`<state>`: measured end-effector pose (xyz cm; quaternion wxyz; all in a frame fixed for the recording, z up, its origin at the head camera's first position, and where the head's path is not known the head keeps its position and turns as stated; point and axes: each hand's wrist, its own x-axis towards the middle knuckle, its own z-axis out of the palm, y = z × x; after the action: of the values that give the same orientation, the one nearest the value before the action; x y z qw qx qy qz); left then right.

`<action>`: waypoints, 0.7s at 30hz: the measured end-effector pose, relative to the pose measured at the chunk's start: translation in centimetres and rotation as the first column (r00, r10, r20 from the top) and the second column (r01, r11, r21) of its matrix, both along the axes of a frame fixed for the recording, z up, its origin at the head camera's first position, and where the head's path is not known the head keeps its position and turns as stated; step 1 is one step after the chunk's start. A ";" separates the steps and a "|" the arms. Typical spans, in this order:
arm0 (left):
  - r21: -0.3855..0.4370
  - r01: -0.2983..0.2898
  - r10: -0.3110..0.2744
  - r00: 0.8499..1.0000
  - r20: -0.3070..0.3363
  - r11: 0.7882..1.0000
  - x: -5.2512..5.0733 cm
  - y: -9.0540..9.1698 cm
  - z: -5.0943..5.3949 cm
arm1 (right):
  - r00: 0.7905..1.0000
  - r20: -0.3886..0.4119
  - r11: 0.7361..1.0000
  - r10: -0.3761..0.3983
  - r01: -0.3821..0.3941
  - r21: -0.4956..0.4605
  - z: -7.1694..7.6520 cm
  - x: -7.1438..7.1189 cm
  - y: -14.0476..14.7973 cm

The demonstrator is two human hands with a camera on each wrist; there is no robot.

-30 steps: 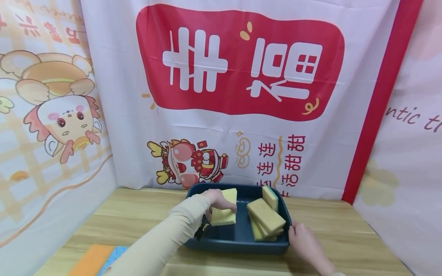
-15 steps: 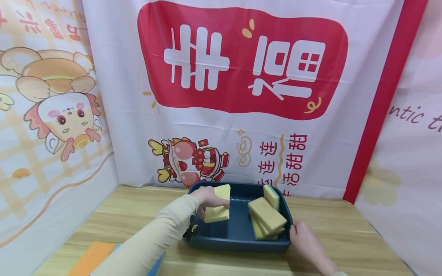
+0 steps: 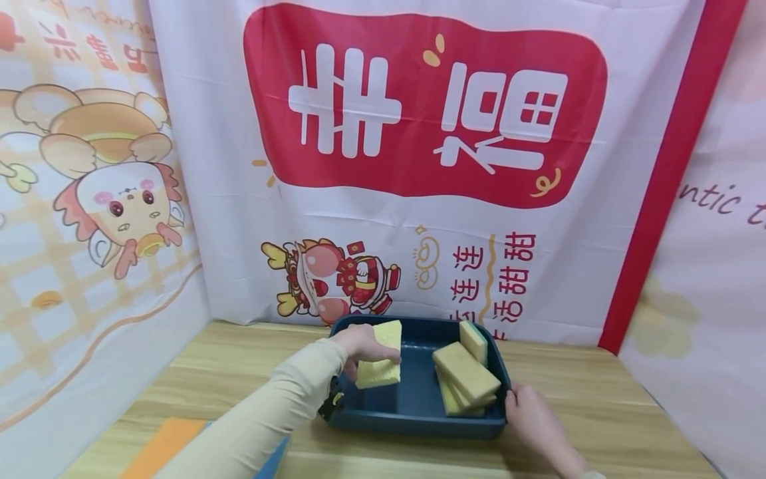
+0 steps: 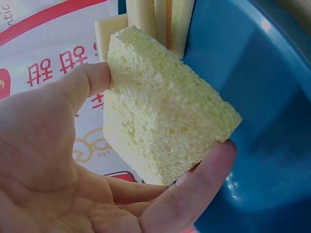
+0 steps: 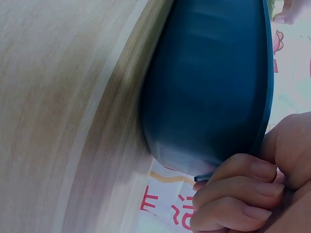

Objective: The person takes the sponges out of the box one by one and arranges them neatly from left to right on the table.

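In the head view a dark blue plastic bin (image 3: 413, 426) stands on the table. Over its left part my left hand (image 3: 362, 342) holds a pale yellow sponge (image 3: 385, 372) between thumb and fingers. The left wrist view shows this porous sponge (image 4: 160, 107) tilted, its edges pinched by the thumb and fingertips. At the bin's right end my right hand (image 3: 538, 422) grips the rim; in the right wrist view its curled fingers (image 5: 238, 187) wrap the edge. Several sponges (image 3: 469, 372) lie stacked at the bin's right side, one leaning upright against the wall.
An orange flat piece (image 3: 167, 446) and a blue one (image 3: 274, 460) lie at the table's front left, partly behind my left sleeve (image 3: 269, 406). A printed cloth (image 3: 419, 213) hangs right behind the bin. Side cloths border the wooden table (image 3: 574, 379).
My left hand and its sponge have shifted slightly left inside the bin, mostly in the first half second. The right hand keeps its grip on the rim. The head view has shifted a little.
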<state>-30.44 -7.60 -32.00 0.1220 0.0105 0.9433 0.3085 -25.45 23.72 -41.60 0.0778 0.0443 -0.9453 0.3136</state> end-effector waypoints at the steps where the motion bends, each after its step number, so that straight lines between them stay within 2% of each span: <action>1: -0.005 0.001 -0.001 1.000 -0.001 1.000 0.0 0.0 0.0 | 1.000 0.004 1.000 -0.004 0.004 -0.001 0.0 0.0 0.0; 7: -0.024 -0.007 0.007 1.000 0.006 1.000 0.0 0.1 -0.2 | 1.000 0.021 1.000 -0.002 0.002 -0.005 0.0 0.1 0.2; 21: 0.020 -0.026 0.025 0.999 0.027 0.999 0.7 -0.2 -0.3 | 0.997 0.075 1.000 -0.011 0.012 -0.015 0.3 0.0 0.1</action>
<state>-29.76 -7.81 -32.28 0.1304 -0.0043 0.9385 0.3196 -25.45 23.83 -41.31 0.0443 0.0263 -0.9454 0.3217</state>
